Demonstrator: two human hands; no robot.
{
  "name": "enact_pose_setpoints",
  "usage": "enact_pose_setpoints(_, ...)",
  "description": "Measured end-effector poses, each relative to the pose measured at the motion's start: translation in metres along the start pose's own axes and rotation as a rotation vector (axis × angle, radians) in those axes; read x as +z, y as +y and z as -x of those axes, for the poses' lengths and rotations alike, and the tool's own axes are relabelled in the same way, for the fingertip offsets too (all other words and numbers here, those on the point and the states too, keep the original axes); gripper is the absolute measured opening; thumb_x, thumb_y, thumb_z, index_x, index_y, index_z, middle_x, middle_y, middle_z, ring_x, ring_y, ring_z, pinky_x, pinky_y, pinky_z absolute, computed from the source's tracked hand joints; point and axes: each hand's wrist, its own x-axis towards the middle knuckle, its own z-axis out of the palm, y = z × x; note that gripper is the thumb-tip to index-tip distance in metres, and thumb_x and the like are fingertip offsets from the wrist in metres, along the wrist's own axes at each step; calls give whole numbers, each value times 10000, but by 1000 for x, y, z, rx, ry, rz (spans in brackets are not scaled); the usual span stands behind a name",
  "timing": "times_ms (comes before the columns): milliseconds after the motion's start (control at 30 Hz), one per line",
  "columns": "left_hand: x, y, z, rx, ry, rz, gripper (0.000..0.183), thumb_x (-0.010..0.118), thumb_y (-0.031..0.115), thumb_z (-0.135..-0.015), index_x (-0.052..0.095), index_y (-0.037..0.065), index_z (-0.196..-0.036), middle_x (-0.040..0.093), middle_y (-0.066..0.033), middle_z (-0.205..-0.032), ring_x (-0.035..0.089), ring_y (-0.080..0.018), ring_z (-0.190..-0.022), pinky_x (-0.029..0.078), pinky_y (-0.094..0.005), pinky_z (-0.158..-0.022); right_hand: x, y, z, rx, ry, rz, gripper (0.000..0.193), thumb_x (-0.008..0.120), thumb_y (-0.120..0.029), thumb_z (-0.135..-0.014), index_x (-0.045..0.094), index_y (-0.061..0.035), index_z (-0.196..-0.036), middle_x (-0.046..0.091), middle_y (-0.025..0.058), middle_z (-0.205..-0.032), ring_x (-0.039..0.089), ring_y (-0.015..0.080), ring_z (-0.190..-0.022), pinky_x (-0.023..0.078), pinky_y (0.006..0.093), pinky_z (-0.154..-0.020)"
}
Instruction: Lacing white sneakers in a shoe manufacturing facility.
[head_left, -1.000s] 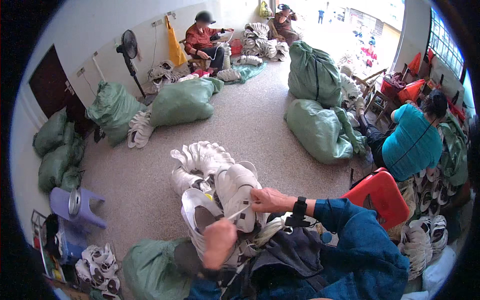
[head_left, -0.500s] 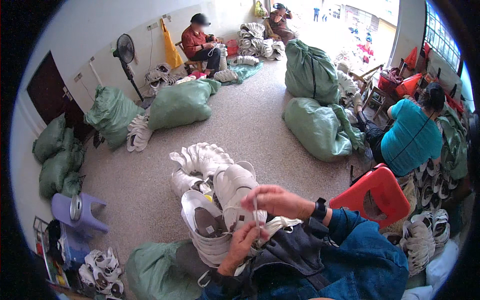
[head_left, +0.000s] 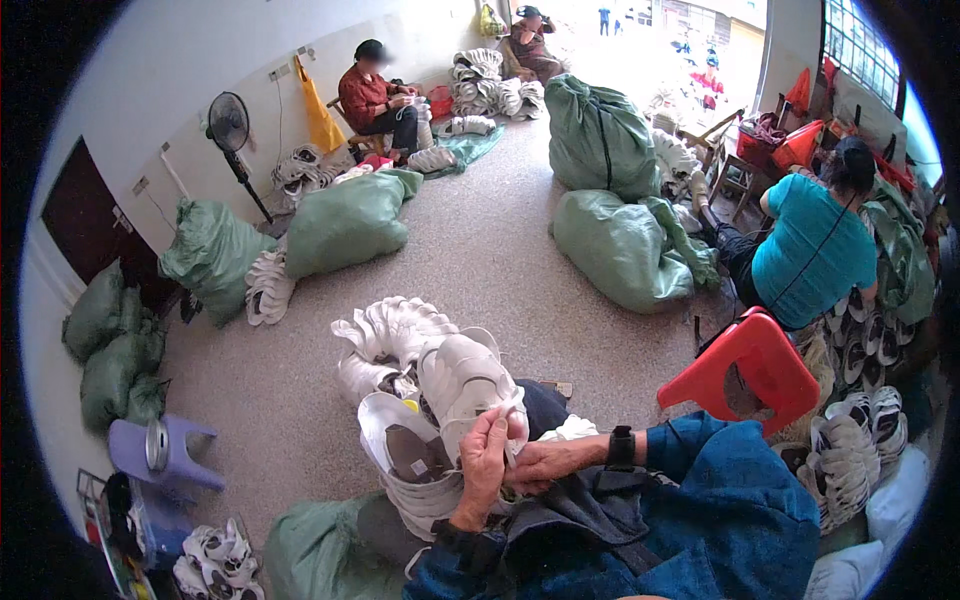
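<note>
Both bare hands are right up close: the left hand has its fingers bent up against a stack of white shoe uppers, and the right hand is just beside it. Can't really tell what's pinched there, fingers cover it tbh. A second stack sits left of the left hand. Red plastic stool off to the right, plump green sacks on the floor further out.

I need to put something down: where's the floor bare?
Bare floor runs between the long green sack and the two stacked sacks, and between the purple stool and the curved row of shoes. It's crowded around the left hand and right hand, and right of the red stool.
</note>
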Motion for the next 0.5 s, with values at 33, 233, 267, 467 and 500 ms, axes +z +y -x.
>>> enact_pose_setpoints(33,4,-1,1,-100,57,140,221,498,141,-1042,633,-18,-1113,604,-20,-761,579,-107,-712,463,-239,-665,-1,-8,9,74,53,3,346,490,-311,-1048,617,-59,-848,585,-6,-728,552,103,-649,467,264,-588)
enact_pose_setpoints(233,-41,-66,60,-347,-185,142,284,515,230,-1046,646,-22,-1057,653,-53,-811,612,-120,-709,500,-267,-686,-78,-74,47,-519,615,-584,341,474,-284,-1048,582,-58,-817,609,49,-734,597,147,-664,508,291,-624)
enact_pose_setpoints(267,-51,-77,68,-344,-149,65,279,528,231,-1040,662,-14,-1031,643,-35,-781,606,-108,-683,492,-258,-655,-97,-71,53,-575,754,-497,306,491,-279,-1043,577,-64,-842,606,50,-754,596,145,-669,511,292,-627)
enact_pose_setpoints(467,-56,-15,66,-168,5,-243,233,511,162,-1024,659,-2,-949,586,-7,-660,539,-66,-587,435,-228,-547,-94,-35,78,-12,663,-169,287,530,-296,-1040,625,-28,-1077,665,42,-783,578,97,-593,472,238,-550)
enact_pose_setpoints(500,-50,3,59,-166,6,-136,241,515,179,-1030,653,-1,-951,583,-1,-657,527,-71,-566,440,-236,-546,-96,-23,74,71,539,42,321,558,-293,-1027,621,-3,-1149,675,45,-782,575,75,-591,463,217,-540)
